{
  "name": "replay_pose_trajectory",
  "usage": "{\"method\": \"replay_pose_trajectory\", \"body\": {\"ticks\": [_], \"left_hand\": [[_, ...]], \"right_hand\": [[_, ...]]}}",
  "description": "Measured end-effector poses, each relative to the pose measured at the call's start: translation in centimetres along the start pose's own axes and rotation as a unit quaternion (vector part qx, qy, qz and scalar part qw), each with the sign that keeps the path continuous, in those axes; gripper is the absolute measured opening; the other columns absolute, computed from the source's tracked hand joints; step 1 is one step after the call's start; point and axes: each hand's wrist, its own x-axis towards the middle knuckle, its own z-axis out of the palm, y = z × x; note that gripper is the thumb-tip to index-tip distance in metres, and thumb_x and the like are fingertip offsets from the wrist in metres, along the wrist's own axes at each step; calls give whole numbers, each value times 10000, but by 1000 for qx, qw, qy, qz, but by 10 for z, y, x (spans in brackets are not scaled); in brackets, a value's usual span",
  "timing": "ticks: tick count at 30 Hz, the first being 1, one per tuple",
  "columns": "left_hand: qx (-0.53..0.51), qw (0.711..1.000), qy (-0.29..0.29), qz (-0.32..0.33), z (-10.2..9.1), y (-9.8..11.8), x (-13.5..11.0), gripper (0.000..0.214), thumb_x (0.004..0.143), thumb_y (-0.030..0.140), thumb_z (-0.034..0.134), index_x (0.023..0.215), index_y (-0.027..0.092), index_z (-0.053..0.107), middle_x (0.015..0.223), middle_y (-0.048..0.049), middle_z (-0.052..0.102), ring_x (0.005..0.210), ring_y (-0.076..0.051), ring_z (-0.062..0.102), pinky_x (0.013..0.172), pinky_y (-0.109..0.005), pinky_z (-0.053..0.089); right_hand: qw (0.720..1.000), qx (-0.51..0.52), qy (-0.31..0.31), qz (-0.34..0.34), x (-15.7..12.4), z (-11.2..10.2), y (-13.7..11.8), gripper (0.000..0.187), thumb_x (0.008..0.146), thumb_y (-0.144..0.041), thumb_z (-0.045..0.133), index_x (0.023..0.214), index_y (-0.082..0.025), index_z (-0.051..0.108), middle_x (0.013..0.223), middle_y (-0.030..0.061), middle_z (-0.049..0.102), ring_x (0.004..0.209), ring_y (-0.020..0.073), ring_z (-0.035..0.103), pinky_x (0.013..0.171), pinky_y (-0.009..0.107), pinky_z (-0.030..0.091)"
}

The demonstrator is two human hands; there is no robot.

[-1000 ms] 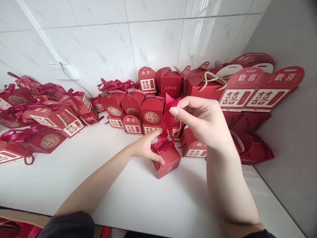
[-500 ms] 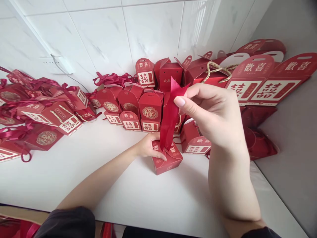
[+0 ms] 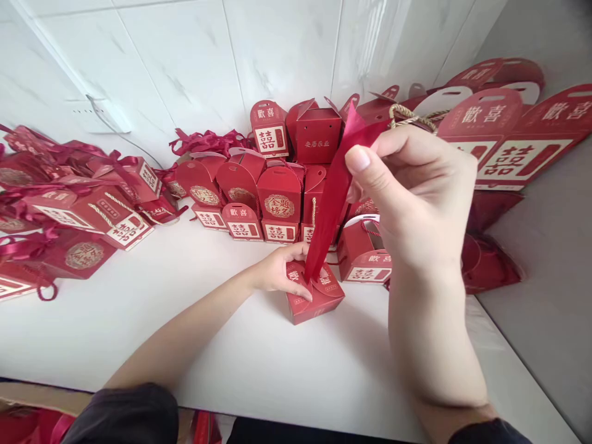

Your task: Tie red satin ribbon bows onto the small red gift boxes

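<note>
A small red gift box (image 3: pixel 319 302) stands on the white table (image 3: pixel 259 364) near its middle. My left hand (image 3: pixel 282 271) grips the box's left side, thumb along its front edge. A red ribbon (image 3: pixel 330 203) rises taut from the top of the box. My right hand (image 3: pixel 411 191) pinches the ribbon's upper end between thumb and fingers, held high above and to the right of the box.
Many red gift boxes (image 3: pixel 259 191) crowd the back of the table along the white tiled wall. More boxes with ribbons (image 3: pixel 78 209) lie at the left. Flat red carriers (image 3: pixel 509 135) are stacked at the right. A wall socket (image 3: pixel 108 111) sits at the upper left.
My right hand has pulled the ribbon upward and to the right, drawing it out straight and taut. My left hand has stayed on the box, shifting to grip its side.
</note>
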Motion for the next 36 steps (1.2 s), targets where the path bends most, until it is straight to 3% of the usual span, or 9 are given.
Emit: {"method": "replay_pose_trajectory", "body": {"ticks": [4, 7, 13, 17, 19, 22, 26, 32, 36], "left_hand": [[16, 1000, -15, 3, 0, -3, 1, 420, 552, 291, 903, 878, 125, 696, 975, -138, 731, 1078, -289, 636, 1017, -456, 457], [9, 1000, -13, 12, -2, -6, 2, 355, 561, 287, 899, 803, 124, 697, 920, -125, 734, 1067, -289, 642, 1012, -451, 460], [13, 997, -75, 13, -2, -2, 4, 477, 598, 209, 879, 1038, 141, 709, 1109, -161, 703, 1204, -311, 576, 1042, -470, 448], [-14, 995, -100, -26, 2, 7, 3, 658, 628, 177, 852, 1246, 194, 626, 1364, -163, 574, 1280, -313, 526, 1055, -457, 448], [-17, 994, -100, -51, 3, 13, 2, 715, 624, 175, 852, 1290, 209, 594, 1394, -149, 549, 1279, -303, 529, 1059, -437, 450], [-8, 992, -112, -64, 4, 20, 0, 766, 603, 190, 865, 1310, 207, 571, 1345, -136, 580, 1255, -291, 547, 1057, -427, 453], [-1, 992, -123, -25, 6, 22, 0, 740, 557, 199, 894, 1237, 218, 604, 1320, -123, 594, 1263, -289, 533, 1084, -439, 417], [-10, 991, -126, -41, 8, 10, 2, 473, 537, 270, 908, 952, 160, 709, 1103, -124, 678, 1256, -317, 532, 1072, -438, 422], [-36, 992, -117, -35, 6, -1, 3, 490, 518, 261, 918, 950, 160, 710, 1081, -120, 686, 1226, -306, 552, 1039, -428, 453]], "right_hand": [[1000, 8, 6, -23, 0, 5, 1, 215, 902, -337, 629, 726, -218, 593, 649, -37, 522, 658, 136, 636, 555, 259, 498], [1000, 8, 2, -28, 1, 7, 0, 231, 893, -312, 649, 698, -211, 578, 617, -38, 519, 580, 112, 576, 515, 252, 460], [999, -6, -41, -10, 5, 8, 9, 260, 873, -365, 680, 683, -219, 579, 591, -28, 516, 597, 128, 578, 510, 272, 431], [1000, -9, -16, -8, 7, 7, 15, 247, 887, -376, 663, 704, -223, 597, 617, -22, 524, 646, 142, 602, 549, 282, 455], [1000, -12, 2, -10, 8, 6, 17, 234, 896, -356, 654, 713, -221, 599, 643, -24, 531, 643, 133, 599, 564, 280, 461], [999, -25, 16, -14, 9, 4, 19, 234, 903, -362, 640, 718, -225, 595, 661, -27, 536, 673, 137, 610, 590, 281, 474], [999, -44, 20, -23, 10, 3, 23, 238, 912, -371, 621, 731, -221, 585, 665, -20, 537, 682, 151, 615, 594, 291, 476], [998, -46, 15, -30, 9, 4, 21, 227, 926, -340, 608, 736, -220, 577, 669, -13, 530, 700, 158, 609, 627, 303, 480], [998, -40, 31, -29, 8, 4, 16, 228, 908, -325, 637, 715, -231, 560, 660, -3, 541, 648, 163, 583, 615, 313, 482]]}}
